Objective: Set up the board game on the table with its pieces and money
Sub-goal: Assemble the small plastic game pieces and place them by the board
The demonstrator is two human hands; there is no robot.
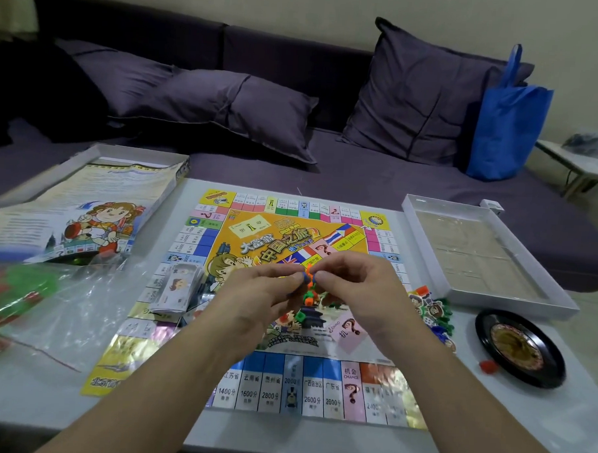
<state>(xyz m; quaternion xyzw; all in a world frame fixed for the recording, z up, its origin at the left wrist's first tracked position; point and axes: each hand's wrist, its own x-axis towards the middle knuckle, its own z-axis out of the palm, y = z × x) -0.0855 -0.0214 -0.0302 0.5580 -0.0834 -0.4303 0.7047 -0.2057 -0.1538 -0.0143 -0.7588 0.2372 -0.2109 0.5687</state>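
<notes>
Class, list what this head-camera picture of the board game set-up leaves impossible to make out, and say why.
1. Small coloured pieces, head view: pinched between left hand and right hand; fingers hide their count and shape.
2. Green and red pieces in the plastic bag: blurred, cut by the left edge.
3. Small print on the board: glare and size.
4. Box tray: contents unclear.

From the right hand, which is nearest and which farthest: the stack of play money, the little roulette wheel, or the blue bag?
Measured from the right hand in the head view:
1. Stack of play money, on the board's left side, just beyond the left hand.
2. Roulette wheel, on the table off the board's right edge.
3. Blue bag, far back right on the sofa.
</notes>
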